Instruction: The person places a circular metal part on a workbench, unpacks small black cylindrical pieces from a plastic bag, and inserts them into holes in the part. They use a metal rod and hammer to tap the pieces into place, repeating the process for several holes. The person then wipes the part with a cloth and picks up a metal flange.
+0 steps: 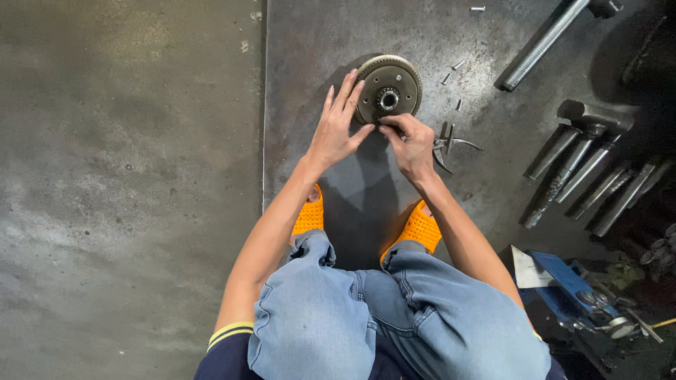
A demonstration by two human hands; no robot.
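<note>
Gear wheel: round, toothed metal disc (389,90) with a central hub and a ring of small holes, lying flat on a dark steel floor plate (394,204), just ahead of the squatting person's feet.
Left hand: left hand (336,127) is open, fingers spread and pointing up, resting against the wheel's left rim as if steadying it.
Right hand: right hand (410,141) is curled at the wheel's lower edge, thumb and fingertips pinched together; whether a small part sits in the pinch cannot be told.
Step in hand: judged from the pose, fine work on the wheel's near face, one hand bracing while the other fits or picks at something small.
Next move calls for: likely a steady brace from the left hand and a precise fingertip placement at the rim or holes.
Close by: pliers (451,144) lie just right of the right hand; small pins or screws (458,65) are scattered beside the wheel.
Farther right: row of long steel tools (591,179), well apart, and a threaded rod (542,43) at the top.
Person: orange perforated sandals (420,229), blue jeans (366,317).
Left side: bare concrete floor (127,176).
</note>
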